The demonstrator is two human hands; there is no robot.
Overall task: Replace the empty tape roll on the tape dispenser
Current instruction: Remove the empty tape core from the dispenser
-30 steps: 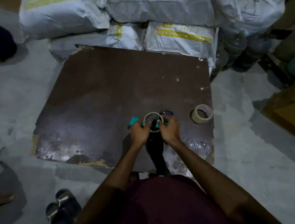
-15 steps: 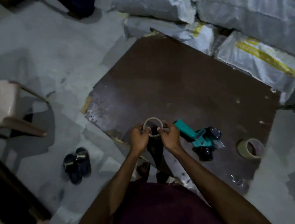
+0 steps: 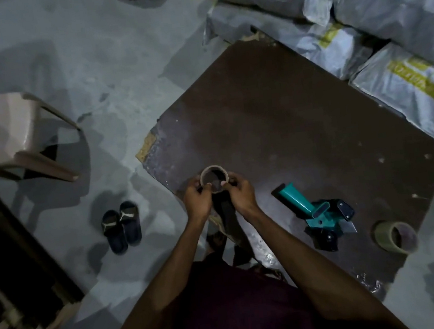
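Observation:
I hold a thin, empty cardboard tape ring (image 3: 212, 169) in the air over the near-left edge of a dark brown board (image 3: 286, 118). My left hand (image 3: 197, 200) pinches its left side and my right hand (image 3: 240, 192) pinches its right side. The teal tape dispenser (image 3: 316, 211) lies on the board to the right of my hands, handle pointing up-left, with no roll on it. A fuller roll of tape (image 3: 394, 236) lies on the board's near-right corner, beyond the dispenser.
Stacked white sacks (image 3: 355, 13) border the board at the back right. A beige plastic chair (image 3: 15, 133) stands at the left. A pair of dark sandals (image 3: 121, 226) lies on the grey floor left of my hands. Dark furniture (image 3: 14, 268) fills the lower left.
The view has swung left. The empty ring came off the dispenser, which now lies on the board to the right while both hands keep hold of the ring.

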